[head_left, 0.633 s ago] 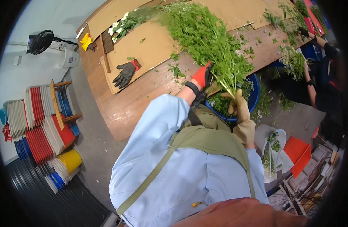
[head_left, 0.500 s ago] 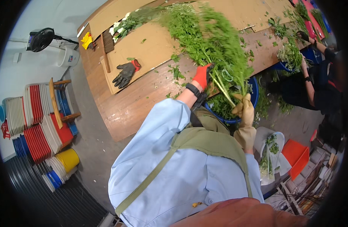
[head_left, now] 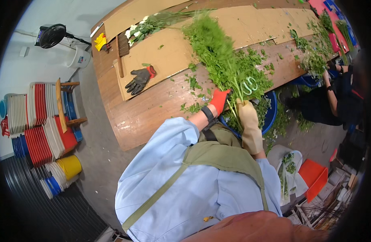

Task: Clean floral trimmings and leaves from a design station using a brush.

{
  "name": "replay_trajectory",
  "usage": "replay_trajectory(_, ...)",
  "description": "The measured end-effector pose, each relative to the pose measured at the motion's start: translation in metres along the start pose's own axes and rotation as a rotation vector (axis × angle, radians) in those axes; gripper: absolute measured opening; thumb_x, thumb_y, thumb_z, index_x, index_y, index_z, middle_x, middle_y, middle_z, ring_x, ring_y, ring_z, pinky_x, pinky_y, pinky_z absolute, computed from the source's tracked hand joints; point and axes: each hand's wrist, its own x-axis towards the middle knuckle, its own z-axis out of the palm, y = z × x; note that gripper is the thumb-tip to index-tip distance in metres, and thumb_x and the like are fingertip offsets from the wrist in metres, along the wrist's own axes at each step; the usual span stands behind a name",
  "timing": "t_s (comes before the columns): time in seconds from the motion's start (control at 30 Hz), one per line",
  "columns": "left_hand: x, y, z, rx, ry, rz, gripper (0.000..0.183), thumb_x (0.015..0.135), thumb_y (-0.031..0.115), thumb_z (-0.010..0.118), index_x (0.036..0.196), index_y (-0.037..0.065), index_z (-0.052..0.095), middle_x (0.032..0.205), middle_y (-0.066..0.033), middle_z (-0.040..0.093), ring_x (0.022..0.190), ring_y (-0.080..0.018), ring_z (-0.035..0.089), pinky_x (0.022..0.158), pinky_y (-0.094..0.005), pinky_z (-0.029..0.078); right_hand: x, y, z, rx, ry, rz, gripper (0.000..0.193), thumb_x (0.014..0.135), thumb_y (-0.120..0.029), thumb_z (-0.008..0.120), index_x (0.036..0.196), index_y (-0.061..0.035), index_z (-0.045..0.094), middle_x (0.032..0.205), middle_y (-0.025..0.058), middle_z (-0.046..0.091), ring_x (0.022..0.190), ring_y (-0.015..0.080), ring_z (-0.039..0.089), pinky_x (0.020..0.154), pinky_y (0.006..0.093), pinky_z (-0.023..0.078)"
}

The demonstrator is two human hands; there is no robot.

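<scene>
A leafy green bunch of stems [head_left: 213, 52] fans out over the table, its tops smeared by motion. Around its stems my left hand [head_left: 221, 101], in a red and black glove, is closed. My right hand [head_left: 247, 113], in a tan rubber glove, is closed on the stems just to the right; its fingertips are partly hidden. Pale mint loops [head_left: 250, 85], perhaps scissor handles, lie by the stems on loose greenery [head_left: 256, 66]. Below both hands stands a blue bucket [head_left: 273, 115] with cut greens in it.
The wooden table [head_left: 153, 117] carries cardboard sheets [head_left: 169, 48], a black and red glove [head_left: 140, 80], a brush [head_left: 121, 46] and white flowers [head_left: 133, 30]. At the right a co-worker's hand [head_left: 326, 74] holds greenery. A red-orange bin [head_left: 314, 177] stands at lower right.
My right hand has moved up and left, bringing its stem to the bunch. The foliage has shifted left, and the mint loops show more fully. The co-worker's greenery has moved a little.
</scene>
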Motion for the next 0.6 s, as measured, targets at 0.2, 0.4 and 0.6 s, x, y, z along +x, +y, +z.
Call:
replay_trajectory(0.2, 0.017, -0.028, -0.024, 0.282, 0.137, 0.199, 0.075, 0.106, 0.058, 0.069, 0.14, -0.007, 0.061, 0.124, -0.0202, 0.073, 0.107, -0.0297, 0.07, 0.092, -0.0468, 0.059, -0.02, -0.022, 0.012, 0.591, -0.373, 0.078, 0.041, 0.108, -0.036, 0.072, 0.14, -0.0108, 0.064, 0.105, 0.0111, 0.078, 0.09, 0.021, 0.076, 0.069, 0.0348, 0.058)
replay_trajectory(0.4, 0.037, -0.025, -0.043, 1.017, -0.387, 0.692, 0.09, 0.107, 0.072, 0.058, 0.147, -0.009, 0.061, 0.124, -0.0203, 0.074, 0.114, -0.0292, 0.069, 0.104, -0.0442, 0.053, 0.01, 0.004, 0.038, 0.657, -0.49, 0.118, 0.028, 0.107, -0.017, 0.065, 0.134, -0.0108, 0.064, 0.088, 0.005, 0.073, 0.061, 0.0149, 0.066, 0.05, 0.0313, 0.046)
replay_trajectory(0.6, -0.024, 0.102, -0.027, -0.199, -0.081, 0.047, 0.078, 0.105, 0.072, 0.065, 0.157, 0.015, 0.053, 0.13, -0.0056, 0.07, 0.114, -0.0288, 0.071, 0.104, -0.0542, 0.06, -0.038, -0.011, -0.039, 0.516, -0.386, 0.115, 0.038, 0.105, -0.008, 0.057, 0.142, -0.0129, 0.065, 0.082, 0.0031, 0.068, 0.059, 0.0141, 0.064, 0.052, 0.0314, 0.045)
